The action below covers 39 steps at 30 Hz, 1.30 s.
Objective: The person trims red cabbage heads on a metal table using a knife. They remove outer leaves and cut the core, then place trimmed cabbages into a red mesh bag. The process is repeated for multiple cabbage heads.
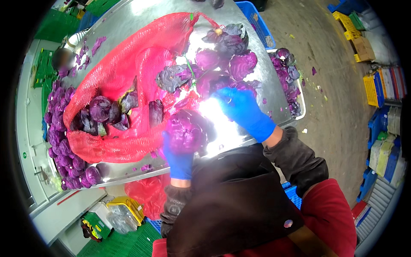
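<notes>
A head of red cabbage [186, 131] rests at the table's near edge, with my left hand [178, 157] in a blue glove gripping it from the near left side. My right hand [237, 107], also gloved in blue, is to the right of the cabbage, over loose purple leaves. Glare and blur hide whether its fingers hold anything. Beyond it lie peeled outer cabbage leaves [242, 66], some dark and curled. To the left, a red mesh sack [112, 70] lies spread open, with a cabbage [100, 108] and loose leaves at its mouth.
Several trimmed cabbages [64, 147] are piled at the left end of the metal table [273, 96]. A white-rimmed crate [301, 102] of leaves and a blue crate [253, 19] stand past the right edge. A person [64, 59] is at the far left.
</notes>
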Each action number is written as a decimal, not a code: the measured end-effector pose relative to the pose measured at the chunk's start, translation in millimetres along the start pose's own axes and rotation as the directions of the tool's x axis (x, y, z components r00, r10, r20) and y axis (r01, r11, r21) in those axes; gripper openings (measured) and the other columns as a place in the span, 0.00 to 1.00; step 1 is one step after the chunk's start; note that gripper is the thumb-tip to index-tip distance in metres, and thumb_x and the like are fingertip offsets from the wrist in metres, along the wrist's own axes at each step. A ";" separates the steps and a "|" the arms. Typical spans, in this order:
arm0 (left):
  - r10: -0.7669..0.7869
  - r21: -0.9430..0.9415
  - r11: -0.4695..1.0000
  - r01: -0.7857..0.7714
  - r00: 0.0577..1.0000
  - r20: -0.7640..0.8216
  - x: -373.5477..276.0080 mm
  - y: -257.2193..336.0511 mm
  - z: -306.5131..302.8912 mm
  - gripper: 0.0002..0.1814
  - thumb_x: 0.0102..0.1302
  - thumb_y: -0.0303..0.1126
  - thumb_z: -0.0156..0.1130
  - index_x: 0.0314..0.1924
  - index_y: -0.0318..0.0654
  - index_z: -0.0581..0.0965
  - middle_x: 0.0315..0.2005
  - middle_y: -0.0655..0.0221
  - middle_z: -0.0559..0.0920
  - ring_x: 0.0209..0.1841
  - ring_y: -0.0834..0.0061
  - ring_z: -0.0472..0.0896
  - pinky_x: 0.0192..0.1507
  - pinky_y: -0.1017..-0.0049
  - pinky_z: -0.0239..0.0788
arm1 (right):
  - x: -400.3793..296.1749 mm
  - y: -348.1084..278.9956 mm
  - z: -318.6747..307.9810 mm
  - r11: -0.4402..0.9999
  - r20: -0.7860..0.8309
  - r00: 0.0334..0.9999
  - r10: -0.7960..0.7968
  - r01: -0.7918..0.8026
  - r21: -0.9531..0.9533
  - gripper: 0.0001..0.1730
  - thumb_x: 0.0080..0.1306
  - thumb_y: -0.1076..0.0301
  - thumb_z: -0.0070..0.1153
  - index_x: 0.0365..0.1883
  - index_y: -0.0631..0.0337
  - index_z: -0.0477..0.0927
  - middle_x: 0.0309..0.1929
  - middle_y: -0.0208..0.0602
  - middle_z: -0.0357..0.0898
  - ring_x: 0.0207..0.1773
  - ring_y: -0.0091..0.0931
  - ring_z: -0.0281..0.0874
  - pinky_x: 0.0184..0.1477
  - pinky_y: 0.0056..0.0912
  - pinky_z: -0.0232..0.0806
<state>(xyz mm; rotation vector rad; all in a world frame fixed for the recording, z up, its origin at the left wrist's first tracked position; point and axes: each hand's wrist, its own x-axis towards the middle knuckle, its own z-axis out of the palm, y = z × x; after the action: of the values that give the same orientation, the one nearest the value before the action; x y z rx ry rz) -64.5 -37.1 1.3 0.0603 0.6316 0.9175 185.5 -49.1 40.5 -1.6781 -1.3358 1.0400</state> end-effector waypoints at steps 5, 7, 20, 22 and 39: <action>0.048 0.138 0.990 -0.029 0.989 -0.137 5.4 -2.9 2.7 0.33 0.71 0.55 0.45 0.66 0.39 0.64 0.63 0.56 0.70 0.63 0.53 0.68 0.67 0.49 0.55 | -5.1 -20.7 17.8 0.909 -0.054 0.910 -0.412 0.414 0.050 0.37 0.51 0.54 0.72 0.59 0.54 0.75 0.48 0.42 0.81 0.41 0.29 0.82 0.44 0.34 0.74; 0.042 0.117 0.993 -0.024 0.986 -0.160 4.1 -2.8 4.1 0.33 0.71 0.54 0.46 0.66 0.38 0.64 0.62 0.55 0.70 0.63 0.53 0.68 0.67 0.50 0.56 | -2.5 -23.8 12.1 0.890 0.147 0.888 -0.435 0.449 -0.081 0.35 0.52 0.58 0.71 0.58 0.57 0.75 0.43 0.41 0.82 0.39 0.30 0.84 0.40 0.32 0.76; 0.029 0.121 0.993 -0.013 0.991 -0.127 7.5 -14.7 12.6 0.33 0.71 0.53 0.48 0.67 0.37 0.63 0.64 0.56 0.68 0.66 0.54 0.65 0.70 0.50 0.50 | -8.6 -14.8 20.8 0.983 -0.142 0.973 -0.182 0.184 -0.004 0.11 0.57 0.73 0.63 0.39 0.59 0.80 0.27 0.33 0.78 0.27 0.20 0.76 0.30 0.25 0.70; 0.051 0.114 0.993 -0.029 0.979 -0.197 6.1 -11.9 20.9 0.33 0.71 0.54 0.47 0.66 0.38 0.64 0.64 0.56 0.68 0.66 0.54 0.66 0.70 0.50 0.50 | -5.3 -10.9 12.9 0.923 -0.325 0.865 -0.383 0.348 -0.163 0.08 0.58 0.67 0.63 0.34 0.57 0.79 0.23 0.34 0.78 0.24 0.27 0.78 0.25 0.29 0.69; 0.180 0.221 0.927 -0.302 0.879 0.442 -13.0 30.1 55.6 0.50 0.59 0.71 0.47 0.72 0.43 0.54 0.70 0.55 0.58 0.69 0.52 0.59 0.70 0.49 0.50 | -23.4 -57.4 -10.9 0.767 0.427 0.904 0.012 -0.283 0.577 0.32 0.59 0.54 0.67 0.60 0.56 0.74 0.50 0.40 0.78 0.37 0.18 0.79 0.35 0.26 0.72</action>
<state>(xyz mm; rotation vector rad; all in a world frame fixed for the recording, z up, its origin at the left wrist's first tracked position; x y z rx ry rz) -62.3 -16.5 62.4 0.5944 0.3541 1.0120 170.6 -62.2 100.2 -1.0955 -0.9176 1.7753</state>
